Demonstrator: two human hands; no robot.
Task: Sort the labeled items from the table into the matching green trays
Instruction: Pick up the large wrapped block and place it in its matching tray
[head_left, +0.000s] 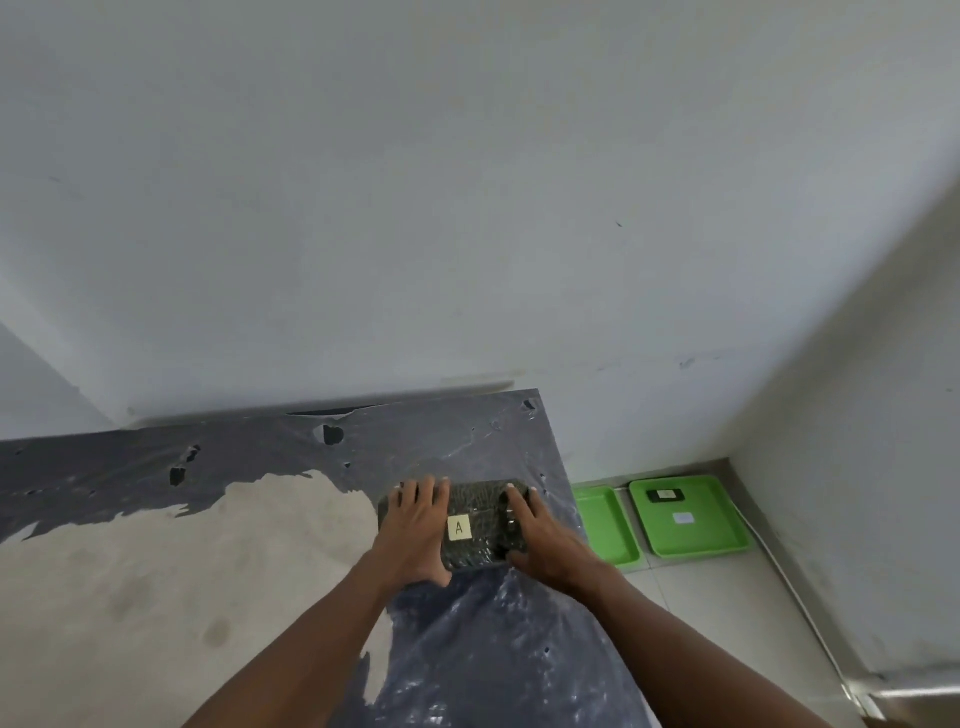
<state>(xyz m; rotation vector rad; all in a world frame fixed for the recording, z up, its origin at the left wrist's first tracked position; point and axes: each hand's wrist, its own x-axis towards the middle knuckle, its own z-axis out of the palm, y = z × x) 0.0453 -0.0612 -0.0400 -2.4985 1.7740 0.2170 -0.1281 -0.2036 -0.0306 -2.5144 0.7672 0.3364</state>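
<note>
1. One bench (156, 571) fills the lower left and middle of the view. Its dark covering is torn away over a wide pale patch on the left, and remains along the far edge and the right side.
2. One left hand (415, 530) lies palm down on the left part of a dark item, its fingers (423, 491) spread apart and reaching to the item's far edge, thumb at the near edge.
3. One dark, flat, rectangular item (475, 512) rests on the dark covering near the bench's right edge, between the two hands. It carries one pale yellow label (458, 528) marked "A".
4. One right hand (540, 540) lies on the right part of the same item, its fingers (514, 499) spread and pressed onto the top, thumb curled at the near right corner. Both hands touch the item; whether it is lifted off the bench I cannot tell.
5. Two green trays sit on the tiled floor (727, 623) to the right of the bench, side by side near the wall corner.
6. The left tray (605, 525) is partly hidden behind the bench edge; nothing shows inside the visible part.
7. The right tray (691, 540) holds one small dark item (666, 495) with a light label near its far edge, and one pale label (683, 517) at its middle; the lettering is too small to read.
</note>
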